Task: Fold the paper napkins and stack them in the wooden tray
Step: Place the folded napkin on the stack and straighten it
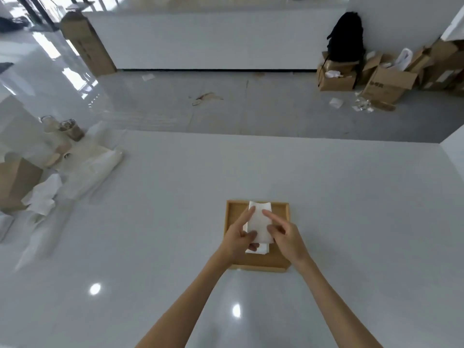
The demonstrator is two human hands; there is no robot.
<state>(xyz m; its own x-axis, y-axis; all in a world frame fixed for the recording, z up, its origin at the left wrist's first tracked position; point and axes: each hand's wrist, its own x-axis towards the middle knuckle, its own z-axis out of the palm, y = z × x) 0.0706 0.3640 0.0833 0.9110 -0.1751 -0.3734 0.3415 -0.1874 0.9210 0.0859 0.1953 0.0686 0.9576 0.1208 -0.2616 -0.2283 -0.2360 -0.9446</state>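
Note:
A wooden tray [281,214] lies on the white table in front of me. A folded white paper napkin [261,226] is over the tray, on or just above a small stack of folded napkins [261,248] whose near edge shows below it. My left hand [239,238] grips the napkin's left edge, thumb on top and fingers underneath. My right hand [285,234] touches its right side, index finger stretched across the top and the other fingers curled at the edge.
Crumpled white paper [42,194], plastic bags [93,164] and a brown cardboard box [15,182] crowd the table's left side. Cups [70,128] stand at the far left. Cardboard boxes [386,79] and a black backpack [347,33] sit on the floor beyond.

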